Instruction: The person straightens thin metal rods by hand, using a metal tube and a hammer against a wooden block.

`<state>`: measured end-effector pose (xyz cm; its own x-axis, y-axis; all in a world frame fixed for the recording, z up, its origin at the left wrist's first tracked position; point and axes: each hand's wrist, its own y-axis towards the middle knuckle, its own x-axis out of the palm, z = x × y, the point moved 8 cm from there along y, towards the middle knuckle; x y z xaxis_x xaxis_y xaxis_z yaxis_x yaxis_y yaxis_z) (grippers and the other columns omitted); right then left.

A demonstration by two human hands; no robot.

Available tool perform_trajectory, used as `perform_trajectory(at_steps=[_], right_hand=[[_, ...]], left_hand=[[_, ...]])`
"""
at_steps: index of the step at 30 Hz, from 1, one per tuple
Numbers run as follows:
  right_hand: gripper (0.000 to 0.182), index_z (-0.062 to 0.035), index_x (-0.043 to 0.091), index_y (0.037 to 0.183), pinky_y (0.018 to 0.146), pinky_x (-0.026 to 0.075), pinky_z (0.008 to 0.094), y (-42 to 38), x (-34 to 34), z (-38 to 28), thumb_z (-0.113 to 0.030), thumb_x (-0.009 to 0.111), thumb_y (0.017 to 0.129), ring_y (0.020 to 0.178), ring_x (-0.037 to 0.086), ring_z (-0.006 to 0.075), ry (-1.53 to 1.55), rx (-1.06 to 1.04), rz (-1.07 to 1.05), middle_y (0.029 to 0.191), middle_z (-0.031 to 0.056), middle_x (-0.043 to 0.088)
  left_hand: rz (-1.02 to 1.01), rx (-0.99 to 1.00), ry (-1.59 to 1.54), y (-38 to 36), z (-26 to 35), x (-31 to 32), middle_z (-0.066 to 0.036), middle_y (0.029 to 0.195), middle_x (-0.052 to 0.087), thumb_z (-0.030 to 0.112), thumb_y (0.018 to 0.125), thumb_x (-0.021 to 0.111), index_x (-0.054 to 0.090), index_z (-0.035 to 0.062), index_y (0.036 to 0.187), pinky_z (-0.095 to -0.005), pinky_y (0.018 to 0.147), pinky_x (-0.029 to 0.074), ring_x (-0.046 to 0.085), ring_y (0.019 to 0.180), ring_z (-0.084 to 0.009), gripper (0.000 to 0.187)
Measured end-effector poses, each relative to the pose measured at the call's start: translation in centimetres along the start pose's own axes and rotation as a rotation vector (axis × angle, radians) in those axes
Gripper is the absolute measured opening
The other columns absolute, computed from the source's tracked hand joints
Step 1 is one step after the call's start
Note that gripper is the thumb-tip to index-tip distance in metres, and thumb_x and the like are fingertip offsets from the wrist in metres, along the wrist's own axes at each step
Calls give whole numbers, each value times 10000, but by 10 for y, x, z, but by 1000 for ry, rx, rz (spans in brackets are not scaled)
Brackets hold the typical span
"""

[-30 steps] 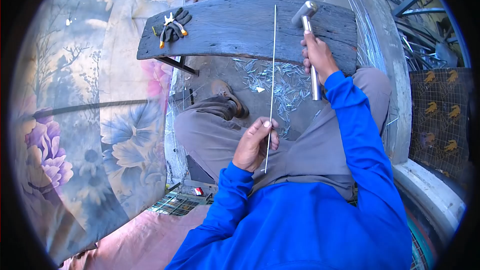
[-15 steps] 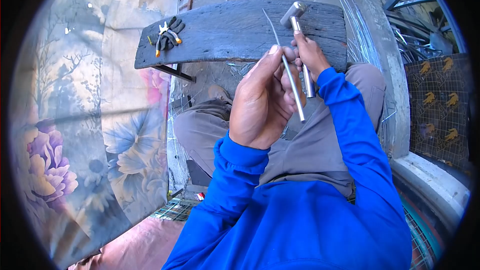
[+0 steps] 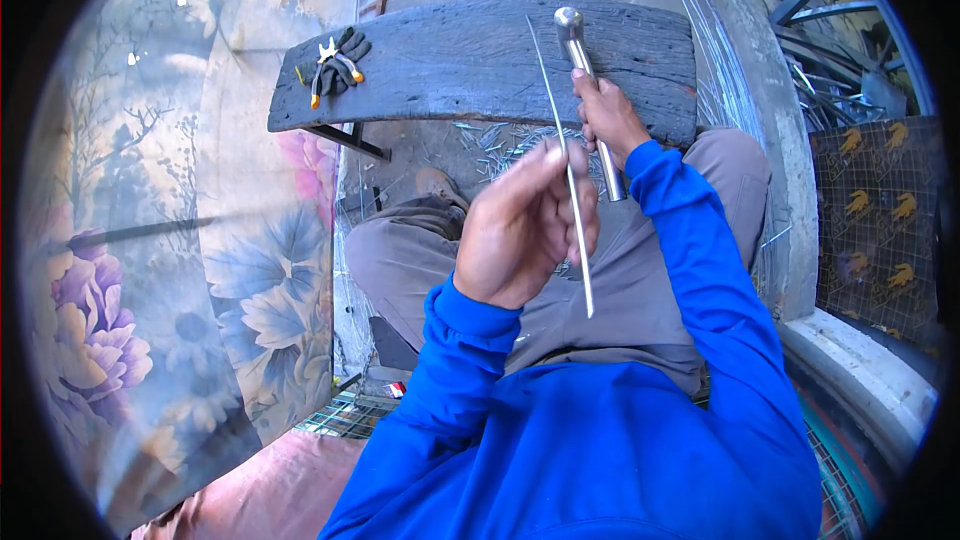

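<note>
A long, thin, straight metal rod (image 3: 562, 145) was pinched in the left hand (image 3: 522, 228), slanting from above the lap up over the dark wooden counter (image 3: 450, 60). A silver metal hammer (image 3: 590, 90) was gripped by its handle in the right hand (image 3: 603, 118), its rounded head over the counter just beside the rod's far end.

Since half a second ago the left hand (image 3: 520, 235) has dropped nearer with the thin metal rod (image 3: 562, 155), now slanting toward the desk (image 3: 440, 60), while the hammer (image 3: 585, 70) head has lowered onto the wood.
</note>
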<state>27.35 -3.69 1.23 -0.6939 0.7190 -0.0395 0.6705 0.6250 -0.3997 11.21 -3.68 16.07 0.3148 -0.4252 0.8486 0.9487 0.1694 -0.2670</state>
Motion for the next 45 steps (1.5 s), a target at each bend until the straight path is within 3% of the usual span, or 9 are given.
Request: perform_trajectory(at_steps=[9, 15, 21, 23, 29, 37, 40, 43, 45], right_hand=[[453, -62, 504, 969, 425, 401, 263, -1, 4, 9, -514, 480, 987, 493, 428, 66, 30, 97, -25, 659, -29, 410], [447, -67, 500, 985, 425, 397, 263, -4, 6, 4, -514, 490, 983, 489, 418, 60, 85, 93, -30, 657, -35, 407], [457, -39, 484, 863, 393, 414, 322, -4, 5, 4, -477, 491, 990, 464, 451, 112, 109, 89, 11, 650, 10, 437], [445, -59, 502, 986, 421, 398, 267, -4, 6, 3, -504, 490, 986, 478, 425, 71, 100, 73, -30, 657, -30, 420], [507, 3, 537, 925, 394, 443, 329, 1, 3, 8, -492, 455, 995, 459, 499, 140, -88, 29, 64, 611, 30, 478], [566, -9, 555, 987, 388, 413, 269, -22, 8, -18, -554, 403, 1003, 448, 465, 86, 100, -27, -37, 604, 8, 459], [558, -22, 565, 994, 394, 387, 249, -32, 12, -49, -553, 394, 1009, 449, 436, 64, 76, -219, -89, 606, -18, 433], [555, -12, 585, 956, 468, 445, 323, -34, 15, -59, -528, 390, 1019, 481, 537, 155, -27, -328, -59, 616, 48, 523], [572, 9, 593, 916, 602, 488, 415, -23, 17, -45, -520, 399, 1015, 614, 635, 327, -332, -392, 80, 685, 169, 607]], left_hand=[[345, -246, 238, -69, -83, -96, -39, 813, 555, 246, 1019, 472, 502, 83, 1006, -292, 563, 475, 557, 654, -142, 166], [657, -71, 295, -85, -78, -131, 34, 750, 439, 248, 1020, 478, 509, 127, 975, -186, 442, 258, 345, 551, -42, 133], [592, 36, 472, -55, -42, -125, 50, 716, 405, 243, 1012, 487, 517, 119, 953, -176, 426, 230, 319, 527, -20, 140], [576, 96, 473, -37, -39, -143, 49, 716, 407, 242, 1008, 489, 523, 116, 941, -178, 422, 231, 326, 525, -25, 146], [578, -51, 319, -14, -66, -197, 45, 714, 419, 215, 991, 476, 524, 120, 916, -186, 408, 237, 343, 518, -37, 130], [587, -60, 328, -8, -69, -207, 55, 717, 410, 229, 992, 482, 526, 137, 927, -192, 419, 229, 325, 522, -38, 121], [582, -67, 337, -7, -70, -209, 58, 708, 403, 240, 994, 486, 530, 147, 928, -197, 423, 229, 324, 527, -40, 122], [575, -76, 335, -8, -69, -208, 59, 701, 402, 246, 995, 489, 531, 150, 928, -200, 425, 228, 325, 531, -40, 124], [584, -77, 331, -8, -69, -206, 60, 700, 401, 246, 996, 489, 531, 149, 929, -200, 426, 227, 325, 531, -40, 125]])
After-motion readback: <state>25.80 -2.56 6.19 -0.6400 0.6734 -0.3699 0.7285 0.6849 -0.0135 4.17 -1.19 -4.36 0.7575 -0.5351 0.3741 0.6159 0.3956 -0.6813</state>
